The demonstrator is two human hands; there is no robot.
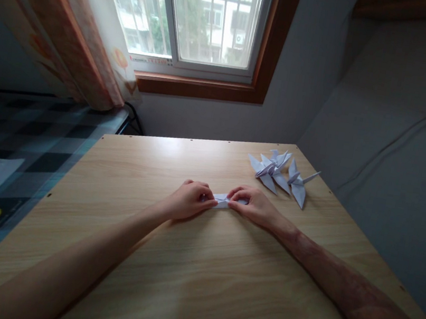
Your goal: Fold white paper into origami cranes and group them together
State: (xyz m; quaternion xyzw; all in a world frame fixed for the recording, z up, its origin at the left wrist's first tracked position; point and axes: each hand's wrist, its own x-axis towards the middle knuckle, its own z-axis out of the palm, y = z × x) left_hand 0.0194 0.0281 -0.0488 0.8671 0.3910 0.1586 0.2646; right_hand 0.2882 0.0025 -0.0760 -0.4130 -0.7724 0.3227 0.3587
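Head view: folded white paper (221, 203), sitting around the middle of the wooden table (186, 283).
Left hand (187, 200): thumb and fingers pinched together on the paper's left end.
Right hand (254, 206): same deal, narrow pinch on the right end.
Paper cranes (269, 170): bunched near the far right corner.

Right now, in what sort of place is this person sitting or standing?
Probably a bedroom at home: there is what looks like a checked bedspread beside the wooden table, and a flowered curtain at the window.
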